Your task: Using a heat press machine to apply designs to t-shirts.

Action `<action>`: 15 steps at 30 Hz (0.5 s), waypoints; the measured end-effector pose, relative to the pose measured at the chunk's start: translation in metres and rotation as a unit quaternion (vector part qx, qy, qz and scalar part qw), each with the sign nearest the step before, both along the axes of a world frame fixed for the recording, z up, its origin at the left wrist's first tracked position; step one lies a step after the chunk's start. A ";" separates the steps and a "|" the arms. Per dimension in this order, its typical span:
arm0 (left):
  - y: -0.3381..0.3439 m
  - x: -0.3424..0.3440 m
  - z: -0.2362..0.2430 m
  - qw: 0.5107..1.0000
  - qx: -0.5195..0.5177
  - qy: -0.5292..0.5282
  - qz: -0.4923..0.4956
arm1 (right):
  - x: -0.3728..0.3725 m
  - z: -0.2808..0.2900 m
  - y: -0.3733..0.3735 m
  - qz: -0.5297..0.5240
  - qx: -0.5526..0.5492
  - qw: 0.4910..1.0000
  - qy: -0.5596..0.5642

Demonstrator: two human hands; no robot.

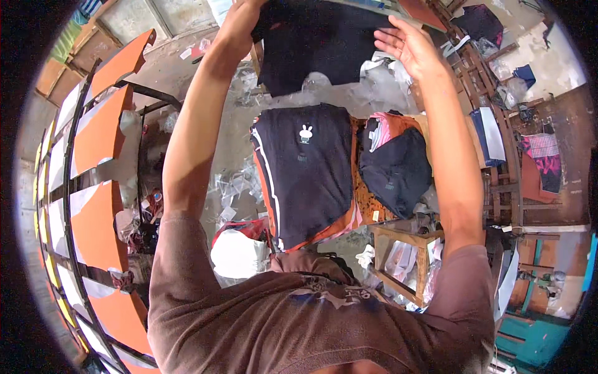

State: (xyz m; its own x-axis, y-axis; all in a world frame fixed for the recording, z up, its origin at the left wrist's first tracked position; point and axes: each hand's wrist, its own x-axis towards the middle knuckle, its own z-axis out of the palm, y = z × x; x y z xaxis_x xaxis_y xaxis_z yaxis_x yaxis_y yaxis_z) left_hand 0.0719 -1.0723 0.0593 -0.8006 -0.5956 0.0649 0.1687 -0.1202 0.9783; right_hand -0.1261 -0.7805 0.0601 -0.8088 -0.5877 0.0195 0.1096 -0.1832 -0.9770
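Raised at the top, my left hand (242, 19) grips a black cloth (311, 47) by its left side. My right hand (408, 50) is open beside the cloth's right edge, palm up with fingers slightly bent; I cannot tell whether the fingertips touch it. Below the hanging cloth, a pile of black fabric pieces (305, 174) with a white rabbit print and orange layers lies on a wooden surface. To its right sits a bunched black piece (392, 174) with pink and orange fabric under it.
A metal rack (99, 149) carrying orange and white pieces stands at the left. Scraps and plastic (233, 184) litter the floor. A wooden stool (398, 280) is near my right side, and a white bundle (240, 255) sits at lower left. Wooden slatted frames (498, 181) line the right.
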 end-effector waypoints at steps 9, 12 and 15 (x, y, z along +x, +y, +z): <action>0.040 0.065 -0.104 0.997 -0.055 -0.021 -0.041 | 0.077 -0.099 0.036 -0.050 0.079 0.992 -0.082; 0.070 0.103 -0.139 0.992 0.103 -0.053 -0.056 | 0.112 -0.136 0.062 -0.042 0.097 0.987 -0.118; 0.100 0.146 -0.174 0.985 0.123 -0.117 -0.023 | 0.153 -0.173 0.085 -0.048 0.097 0.981 -0.159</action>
